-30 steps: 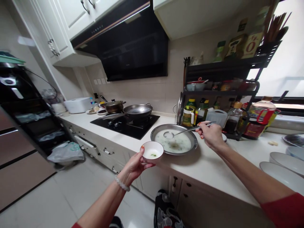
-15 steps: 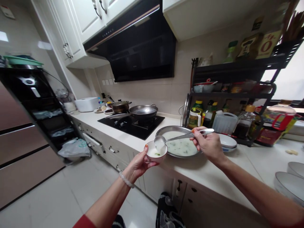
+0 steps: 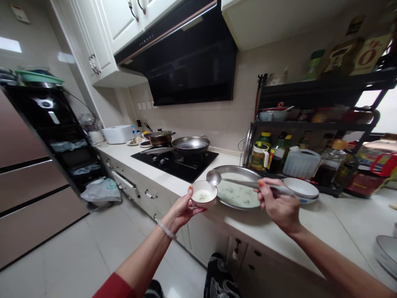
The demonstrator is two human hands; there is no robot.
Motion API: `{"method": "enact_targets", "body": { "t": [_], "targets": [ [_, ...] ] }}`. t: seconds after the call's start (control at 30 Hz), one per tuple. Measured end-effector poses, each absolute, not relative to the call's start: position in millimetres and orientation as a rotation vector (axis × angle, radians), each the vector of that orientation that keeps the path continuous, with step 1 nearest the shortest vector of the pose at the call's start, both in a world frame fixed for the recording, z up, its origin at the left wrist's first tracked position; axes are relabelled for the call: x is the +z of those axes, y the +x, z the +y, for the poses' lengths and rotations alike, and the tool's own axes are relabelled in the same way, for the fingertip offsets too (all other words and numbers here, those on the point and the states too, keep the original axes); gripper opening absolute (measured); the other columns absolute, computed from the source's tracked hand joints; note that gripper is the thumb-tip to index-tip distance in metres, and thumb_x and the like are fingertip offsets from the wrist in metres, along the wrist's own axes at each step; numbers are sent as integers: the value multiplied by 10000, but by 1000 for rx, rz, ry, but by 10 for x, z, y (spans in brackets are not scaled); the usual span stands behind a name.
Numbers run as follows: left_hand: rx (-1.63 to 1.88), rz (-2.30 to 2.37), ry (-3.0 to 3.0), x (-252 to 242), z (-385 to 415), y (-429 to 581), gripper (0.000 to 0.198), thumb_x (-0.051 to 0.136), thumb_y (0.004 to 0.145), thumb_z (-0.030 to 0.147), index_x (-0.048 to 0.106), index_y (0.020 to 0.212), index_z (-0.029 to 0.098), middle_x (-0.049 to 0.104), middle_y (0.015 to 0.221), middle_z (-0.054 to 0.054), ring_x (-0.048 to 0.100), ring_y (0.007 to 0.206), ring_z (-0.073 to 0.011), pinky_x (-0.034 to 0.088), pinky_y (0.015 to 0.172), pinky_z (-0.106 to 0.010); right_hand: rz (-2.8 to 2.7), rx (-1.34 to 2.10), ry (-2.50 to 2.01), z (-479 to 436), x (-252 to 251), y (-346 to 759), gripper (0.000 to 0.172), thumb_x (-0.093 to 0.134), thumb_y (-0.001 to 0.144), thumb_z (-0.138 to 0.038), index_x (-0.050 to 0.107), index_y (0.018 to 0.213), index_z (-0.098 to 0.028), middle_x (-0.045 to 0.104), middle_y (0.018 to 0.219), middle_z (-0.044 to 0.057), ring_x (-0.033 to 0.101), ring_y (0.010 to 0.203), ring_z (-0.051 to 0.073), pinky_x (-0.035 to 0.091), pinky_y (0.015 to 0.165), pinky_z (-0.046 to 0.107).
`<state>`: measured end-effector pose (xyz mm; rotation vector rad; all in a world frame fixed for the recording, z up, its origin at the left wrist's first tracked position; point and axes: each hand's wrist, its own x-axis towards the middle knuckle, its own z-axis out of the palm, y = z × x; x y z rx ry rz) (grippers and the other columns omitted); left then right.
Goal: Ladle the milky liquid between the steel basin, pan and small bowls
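Note:
My left hand grips a small bowl by its side, thumb on the rim, in front of the counter edge. Pale, whitish soup with green bits lies in the bowl. My right hand is closed around the handle of a metal ladle. The ladle's head hangs just above the bowl's far rim, over the left edge of a wide metal basin. That basin stands on the counter and holds the same whitish soup with green pieces.
Behind the basin is a black cooktop with a frying pan and a lidded pot. White dishes sit right of the basin, below a black rack of bottles. Another bowl stands at the right edge.
The ladle has lifted out of the small bowl, away toward the basin, and its head now shows no soup pouring. The view has shifted slightly.

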<state>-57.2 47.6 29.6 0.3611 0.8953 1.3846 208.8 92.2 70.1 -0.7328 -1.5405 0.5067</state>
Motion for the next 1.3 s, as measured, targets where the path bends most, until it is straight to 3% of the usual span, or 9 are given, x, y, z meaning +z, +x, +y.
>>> {"method": "enact_targets", "body": {
  "t": [0.13,0.37,0.63,0.83,1.07,1.3],
  "targets": [
    [1428,978,401,322,521,-602,545,579,840,393,456,1276,91,668,682,-83,668,656,-216,550,777,-460,-1423,552,-936,1327,631,2087,285,549,817,-473,568,864,-193,534,482,-31,524,375,134,405,341,228],
    [1423,1015,419,298,618,-673,570,612,805,427,473,1250,98,685,862,-153,682,714,-241,566,734,-430,-1685,246,-1032,1653,342,2079,264,492,814,-446,604,833,-207,589,520,9,669,616,208,510,580,279],
    [1420,1011,427,279,642,-703,576,624,800,419,476,1251,94,683,879,-164,682,732,-249,570,719,-423,-1345,645,-1132,1774,424,2096,249,580,753,-405,570,785,-158,587,474,-1,512,331,123,390,292,204],
    [1428,985,414,282,643,-683,579,603,818,415,458,1276,93,679,768,-106,672,679,-218,547,787,-466,-1196,709,-1111,1877,548,2142,139,623,688,-281,571,707,-154,589,458,1,484,314,102,369,259,184],
    [1403,1004,419,311,645,-664,570,612,805,433,489,1248,95,680,898,-163,676,788,-259,567,745,-445,-1114,790,-1085,1830,728,2112,74,620,652,-197,555,651,-161,565,426,-2,494,343,106,348,255,172],
    [1422,1013,389,335,640,-646,559,625,792,437,502,1223,104,672,912,-153,672,794,-254,565,753,-450,-1138,789,-1010,1728,1083,2047,80,628,663,-200,558,642,-166,562,432,5,477,339,96,330,256,165]
  ]
}}
